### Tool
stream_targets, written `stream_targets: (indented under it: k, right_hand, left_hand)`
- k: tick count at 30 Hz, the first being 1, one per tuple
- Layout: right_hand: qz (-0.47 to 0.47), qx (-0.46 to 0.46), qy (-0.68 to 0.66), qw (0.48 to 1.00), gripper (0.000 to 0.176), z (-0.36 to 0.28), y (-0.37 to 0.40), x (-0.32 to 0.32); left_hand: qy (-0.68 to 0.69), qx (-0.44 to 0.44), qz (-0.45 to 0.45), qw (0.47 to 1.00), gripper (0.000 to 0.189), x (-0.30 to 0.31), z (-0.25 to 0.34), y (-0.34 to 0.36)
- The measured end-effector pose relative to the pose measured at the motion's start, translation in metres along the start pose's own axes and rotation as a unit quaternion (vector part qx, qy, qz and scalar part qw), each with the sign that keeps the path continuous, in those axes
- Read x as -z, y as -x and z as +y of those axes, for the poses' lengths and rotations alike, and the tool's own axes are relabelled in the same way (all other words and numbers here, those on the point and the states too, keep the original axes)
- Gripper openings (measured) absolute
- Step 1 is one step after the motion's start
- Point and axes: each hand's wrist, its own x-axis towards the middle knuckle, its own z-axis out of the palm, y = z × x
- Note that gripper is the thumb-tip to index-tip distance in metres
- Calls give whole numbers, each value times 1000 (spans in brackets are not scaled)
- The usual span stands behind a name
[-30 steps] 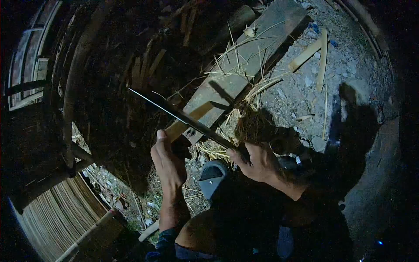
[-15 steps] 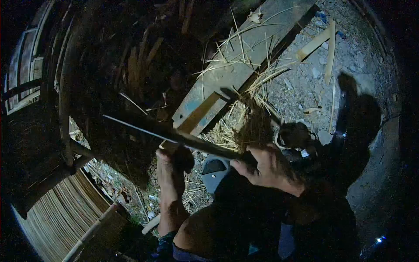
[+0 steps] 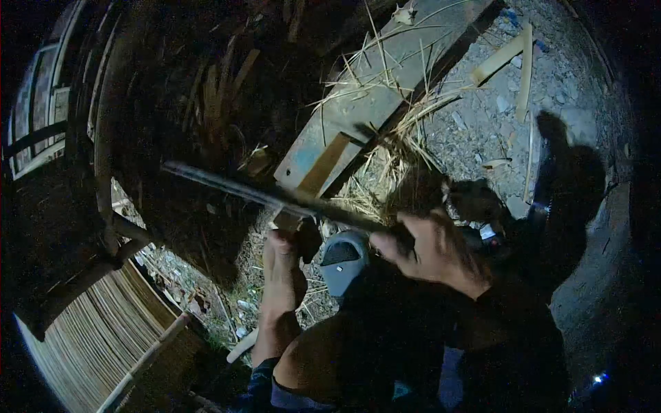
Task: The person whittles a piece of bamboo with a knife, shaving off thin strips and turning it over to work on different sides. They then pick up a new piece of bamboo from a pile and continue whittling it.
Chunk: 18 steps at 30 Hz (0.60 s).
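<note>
Nearer the shoe (image 3: 343, 268) now, left fingers (image 3: 280, 242) grip the wood strip (image 3: 324, 165); right fingers (image 3: 421, 230) grip the knife (image 3: 237, 188).

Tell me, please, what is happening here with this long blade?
A person holds the handle end of a long blade in the right hand. The left hand grips the near end of a flat strip, which reaches out over a plank. The blade crosses above the strip, close to the left hand; it is blurred, so I cannot tell whether they touch. Loose straw lies on and beside the plank.
</note>
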Motion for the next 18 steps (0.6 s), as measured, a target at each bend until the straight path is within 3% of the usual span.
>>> stream_targets:
  k: [1,2,4,5,6,8,9,12,13,14,16,17,18]
  right_hand:
    - [-19,-49,30,998,39,5,-4,1]
    - [-18,-50,30,998,39,6,-3,0]
    - [9,12,112,994,40,11,-1,-3]
    - [71,47,62,994,43,12,0,-8]
    - [66,44,60,995,43,15,-3,-9]
    - [68,51,49,995,42,19,-9,-9]
    - [73,50,52,995,42,18,-10,-6]
    - [-79,-161,130,975,42,20,-15,1]
    - [36,-26,96,994,49,36,-4,-14]
    - [32,-29,95,995,49,50,0,-19]
    - [-8,-114,82,990,48,65,-4,-18]
    - [-30,-179,84,980,44,62,-14,-9]
    - [-25,-175,89,980,44,56,-18,-4]
  left_hand:
    - [-52,-85,83,992,65,-11,-6,6]
    - [-52,-86,82,992,65,-10,5,6]
    - [-45,5,-26,999,59,-9,45,6]
    - [48,75,-84,992,74,-8,52,12]
    - [48,80,-83,992,74,-11,48,11]
    - [-102,12,28,994,66,-16,33,8]
    - [17,8,-5,1000,71,-16,33,1]
    - [110,12,1,994,74,-22,38,0]
    - [143,81,61,985,77,-17,25,-3]
    - [143,86,62,984,77,-13,19,-3]
    - [150,29,-58,986,76,-9,31,-2]
    - [178,49,-50,982,75,-8,29,-8]
    - [182,43,-53,981,75,-7,30,-12]
